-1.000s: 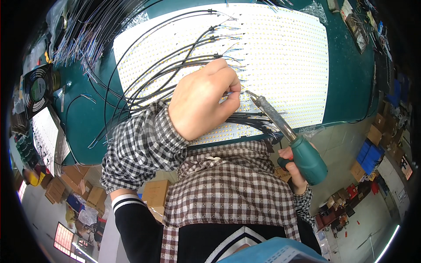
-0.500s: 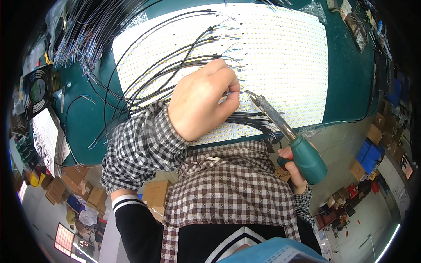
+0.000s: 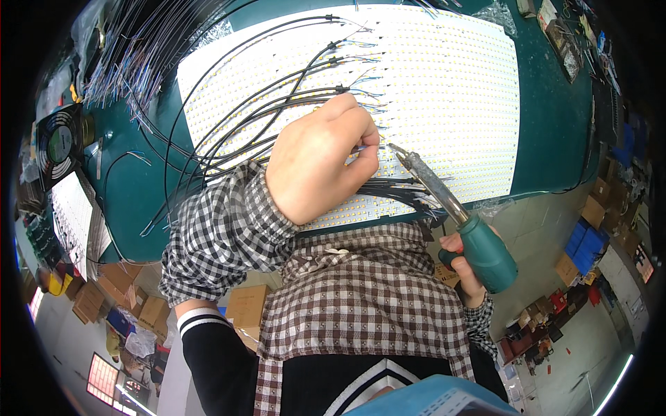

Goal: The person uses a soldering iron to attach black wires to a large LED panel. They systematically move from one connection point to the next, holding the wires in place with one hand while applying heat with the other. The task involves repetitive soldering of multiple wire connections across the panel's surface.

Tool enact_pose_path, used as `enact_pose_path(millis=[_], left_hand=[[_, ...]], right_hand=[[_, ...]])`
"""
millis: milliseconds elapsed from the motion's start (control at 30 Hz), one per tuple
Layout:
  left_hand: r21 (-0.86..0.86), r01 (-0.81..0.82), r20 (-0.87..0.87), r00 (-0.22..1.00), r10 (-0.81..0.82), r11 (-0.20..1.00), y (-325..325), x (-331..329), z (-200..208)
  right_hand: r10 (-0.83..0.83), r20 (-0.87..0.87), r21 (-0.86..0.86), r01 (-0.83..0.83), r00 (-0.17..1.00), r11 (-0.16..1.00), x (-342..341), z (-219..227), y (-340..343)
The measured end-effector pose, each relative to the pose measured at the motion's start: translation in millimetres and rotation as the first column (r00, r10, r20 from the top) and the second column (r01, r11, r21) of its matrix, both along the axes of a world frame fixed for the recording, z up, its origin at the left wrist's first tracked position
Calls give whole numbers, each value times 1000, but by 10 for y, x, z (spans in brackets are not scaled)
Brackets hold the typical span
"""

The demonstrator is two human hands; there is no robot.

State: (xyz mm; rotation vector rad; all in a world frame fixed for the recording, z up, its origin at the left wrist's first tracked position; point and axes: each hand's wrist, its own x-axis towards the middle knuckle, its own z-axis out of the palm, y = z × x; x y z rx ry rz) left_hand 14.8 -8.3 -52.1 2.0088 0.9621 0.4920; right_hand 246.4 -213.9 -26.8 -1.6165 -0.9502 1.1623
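Note:
A white sheet of LED boards [image 3: 451, 90] lies on the green table, dotted with rows of small yellow LEDs. Black cables [image 3: 239, 104] run across its left half and end in thin blue and white wires near the middle. My left hand [image 3: 322, 159] is closed in a pinch over the board; a thin wire appears at its fingertips, mostly hidden by them. In my right hand [image 3: 468, 267] is a green-handled soldering iron [image 3: 444, 194], gripped below the table's front edge. Its tip points up and left, close to my left fingertips, at the wire ends.
A bundle of loose thin wires [image 3: 139, 69] spreads over the table's far left. Below it stands a black fan [image 3: 61, 142], with a stack of white boards [image 3: 76, 215] nearer me. Clutter [image 3: 565, 48] lies at the far right. Cardboard boxes [image 3: 246, 308] stand on the floor.

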Motion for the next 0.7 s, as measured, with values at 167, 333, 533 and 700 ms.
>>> enact_pose_path(millis=[167,333,533,700], left_hand=[[-6,-1,-1,1000,1,1000,-2,3,4],[-13,0,-5,1000,0,1000,-5,1,-6],[-10,3,-6,1000,-3,1000,-8,-1,0],[-8,-9,4,1000,9,1000,-9,8,-6]], right_hand=[[22,30,11,-22,999,1000,18,-15,-5],[53,65,28,-55,996,998,37,-34,-8],[63,90,29,-66,994,997,44,-37,-7],[105,131,42,-111,986,993,74,-57,-19]])
